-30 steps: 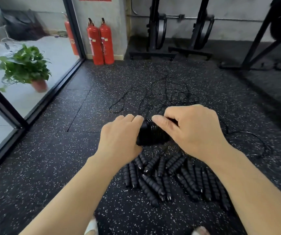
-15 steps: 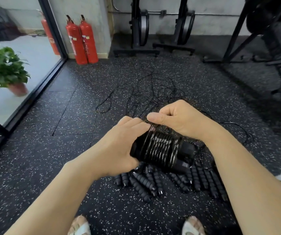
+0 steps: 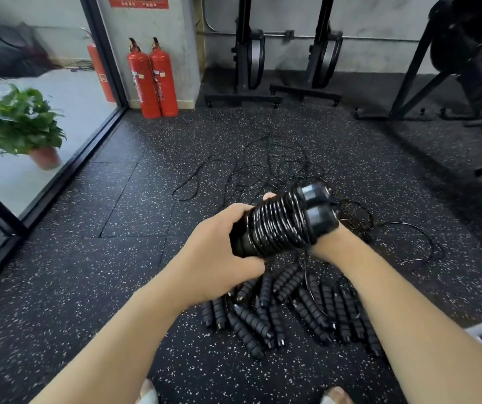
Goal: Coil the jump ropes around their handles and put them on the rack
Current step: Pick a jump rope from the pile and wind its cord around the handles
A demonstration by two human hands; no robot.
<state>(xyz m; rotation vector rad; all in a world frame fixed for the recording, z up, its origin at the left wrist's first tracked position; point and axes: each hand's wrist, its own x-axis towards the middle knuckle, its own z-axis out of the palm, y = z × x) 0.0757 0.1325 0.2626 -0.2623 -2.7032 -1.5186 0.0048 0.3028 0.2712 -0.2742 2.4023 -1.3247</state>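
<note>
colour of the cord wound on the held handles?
Glossy black cord, matching the black handles the left hand grips. Head view, the only one.

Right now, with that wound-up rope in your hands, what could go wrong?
1. The left hand grips only one end of the coiled jump rope; the right hand is mostly hidden behind it, so the coils could slip loose.
2. Loose ropes and spare handles lie right by the feet: a possible tripping hazard.

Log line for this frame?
left hand: grips coiled jump rope | right hand: mostly hidden behind it | uncoiled ropes: piled on floor | stowing: not yet done
</note>
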